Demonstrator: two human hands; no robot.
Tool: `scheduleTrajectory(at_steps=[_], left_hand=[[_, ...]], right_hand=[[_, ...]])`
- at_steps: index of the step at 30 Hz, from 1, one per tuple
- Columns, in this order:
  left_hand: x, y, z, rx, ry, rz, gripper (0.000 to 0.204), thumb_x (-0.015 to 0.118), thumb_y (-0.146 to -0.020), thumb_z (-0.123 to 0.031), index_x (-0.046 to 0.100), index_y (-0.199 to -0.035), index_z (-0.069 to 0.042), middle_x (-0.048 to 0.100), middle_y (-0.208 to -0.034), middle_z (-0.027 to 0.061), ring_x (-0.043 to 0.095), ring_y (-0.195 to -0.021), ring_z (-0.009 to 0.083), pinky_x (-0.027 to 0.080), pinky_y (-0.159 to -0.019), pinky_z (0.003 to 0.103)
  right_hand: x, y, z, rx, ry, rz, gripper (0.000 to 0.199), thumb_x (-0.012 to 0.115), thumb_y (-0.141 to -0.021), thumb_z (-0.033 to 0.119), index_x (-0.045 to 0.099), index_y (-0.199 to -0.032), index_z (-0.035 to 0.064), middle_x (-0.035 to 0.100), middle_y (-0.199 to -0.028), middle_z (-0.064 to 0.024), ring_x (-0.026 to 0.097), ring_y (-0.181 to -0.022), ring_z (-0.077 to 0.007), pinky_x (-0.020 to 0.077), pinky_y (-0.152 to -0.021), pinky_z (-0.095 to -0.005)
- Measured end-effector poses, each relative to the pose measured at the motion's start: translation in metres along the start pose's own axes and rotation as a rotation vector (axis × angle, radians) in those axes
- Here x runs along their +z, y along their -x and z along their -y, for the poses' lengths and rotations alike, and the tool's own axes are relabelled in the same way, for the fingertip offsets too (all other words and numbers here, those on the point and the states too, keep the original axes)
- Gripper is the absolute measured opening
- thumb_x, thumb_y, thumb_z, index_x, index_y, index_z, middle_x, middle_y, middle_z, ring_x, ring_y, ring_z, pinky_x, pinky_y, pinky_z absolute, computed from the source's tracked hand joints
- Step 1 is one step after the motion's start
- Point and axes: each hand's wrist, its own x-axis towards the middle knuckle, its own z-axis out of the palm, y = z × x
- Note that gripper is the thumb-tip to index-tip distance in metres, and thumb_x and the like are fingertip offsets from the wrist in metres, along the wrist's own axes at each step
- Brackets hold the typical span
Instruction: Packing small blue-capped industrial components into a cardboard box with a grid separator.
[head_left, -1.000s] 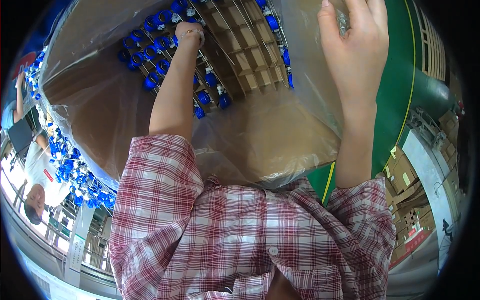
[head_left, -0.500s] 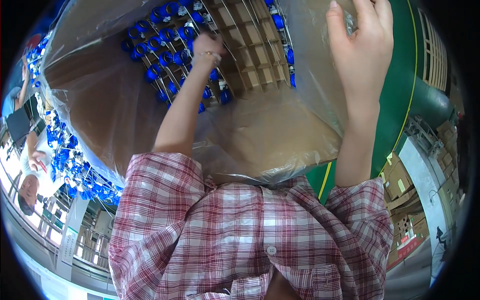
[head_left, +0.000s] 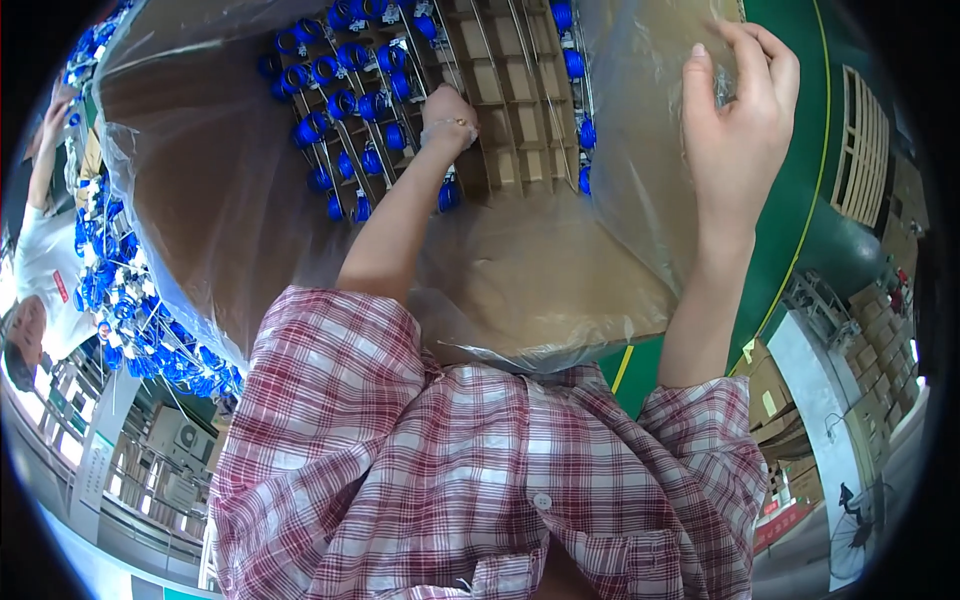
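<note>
Blue parts [head_left: 341, 104] crowd the left; thin rods [head_left: 538, 75] cross open middle cells [head_left: 529, 127].

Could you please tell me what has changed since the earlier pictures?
The left hand has moved rightward inside the lined box, from among the blue parts toward the cardboard grid. Whether it took or released anything is hidden. The right hand stays open by the box's right side; the blue parts stay in rows.

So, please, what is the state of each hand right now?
Left hand: at the cardboard dividers; cannot tell whether open or closed.
Right hand: open, near the plastic-lined box wall, no object visible in it.
</note>
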Motion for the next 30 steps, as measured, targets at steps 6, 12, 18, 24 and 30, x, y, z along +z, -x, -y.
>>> scheduleTrajectory(at_steps=[6,12,18,24,30], left_hand=[[-0.003,0.016,-0.004,0.079,-0.195,-0.074,0.019,0.058,-0.077,-0.008,0.057,-0.094,0.001,0.064,-0.089,0.0203,0.063,-0.086,0.0327,0.052,-0.075,0.038],[-0.008,0.018,-0.013,0.11,-0.26,-0.1,0.021,0.056,-0.078,-0.008,0.059,-0.096,0.001,0.064,-0.092,0.021,0.063,-0.09,0.0313,0.052,-0.076,0.037],[-0.038,0.01,-0.029,0.181,-0.36,0.049,0.023,0.057,-0.076,-0.011,0.06,-0.094,0.003,0.064,-0.094,0.0207,0.063,-0.09,0.0329,0.052,-0.077,0.037],[-0.066,-0.031,-0.027,0.119,-0.081,-0.404,0.036,0.058,-0.081,-0.028,0.055,-0.093,0.006,0.062,-0.088,0.0268,0.062,-0.085,0.0383,0.051,-0.077,0.043],[-0.086,-0.053,-0.033,0.175,-0.252,-0.364,0.037,0.062,-0.078,-0.036,0.067,-0.085,0.0,0.064,-0.09,0.0228,0.062,-0.088,0.0367,0.051,-0.079,0.04]], right_hand=[[-0.005,0.0,0.008,0.072,-0.029,0.036,0.021,0.06,-0.082,0.013,0.063,-0.1,0.0047,0.054,-0.104,-0.0098,0.055,-0.092,-0.0228,0.0464,-0.074,-0.0312],[0.0,0.003,-0.007,0.008,0.036,0.025,0.02,0.06,-0.082,0.013,0.063,-0.1,0.0036,0.054,-0.104,-0.01,0.055,-0.093,-0.0235,0.0461,-0.075,-0.0314],[0.001,0.005,-0.007,-0.007,0.08,0.018,0.02,0.06,-0.082,0.012,0.063,-0.099,0.0033,0.055,-0.103,-0.0104,0.056,-0.094,-0.0243,0.0464,-0.076,-0.0325],[-0.005,0.001,0.01,0.047,0.02,0.05,0.02,0.059,-0.081,0.012,0.063,-0.099,0.0039,0.055,-0.103,-0.0097,0.056,-0.093,-0.0236,0.0461,-0.076,-0.0325],[-0.003,0.0,0.008,0.023,0.035,0.038,0.019,0.06,-0.081,0.012,0.063,-0.099,0.0048,0.055,-0.102,-0.0094,0.056,-0.091,-0.0235,0.0462,-0.075,-0.0324]])
